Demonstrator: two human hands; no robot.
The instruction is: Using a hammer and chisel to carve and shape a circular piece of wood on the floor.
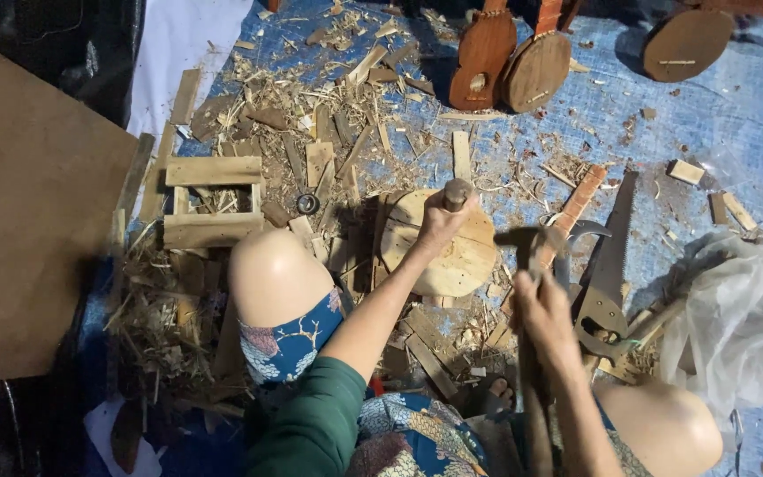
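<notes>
Nearest the lens, at the bottom of the frame, sits a green sleeve (pixel 311 433) over blue patterned cloth (pixel 289 340), with two bare knees showing at lower centre-left and lower right. From that sleeve the left hand (pixel 439 225) reaches up to mid-frame, fingers clamped around a wooden-handled chisel (pixel 457 193) that stands roughly upright on a round wooden piece (pixel 452 256). That round piece lies on the floor just above the knees, at the centre of the frame, with wood scraps touching its edges.

Right of centre, the right hand (pixel 540 309) is wrapped tight around the handle of a hammer (pixel 527 240); its dark head is level with the round piece and just beside it, blurred, so whether it touches anything cannot be told.

Right of the hammer a handsaw (pixel 611 252) lies on the blue tarp (pixel 708 124), blade pointing toward the upper right, next to a reddish fretted neck (pixel 576 208). Pale plastic sheeting (pixel 735 318) bunches at the right edge. Along the top of the frame lean small unfinished stringed-instrument bodies (pixel 509 62). Upper left of centre holds a heap of shavings and offcuts (pixel 311 115) around a small slatted wooden frame (pixel 212 201), and a large brown board (pixel 28 221) fills the left side.
</notes>
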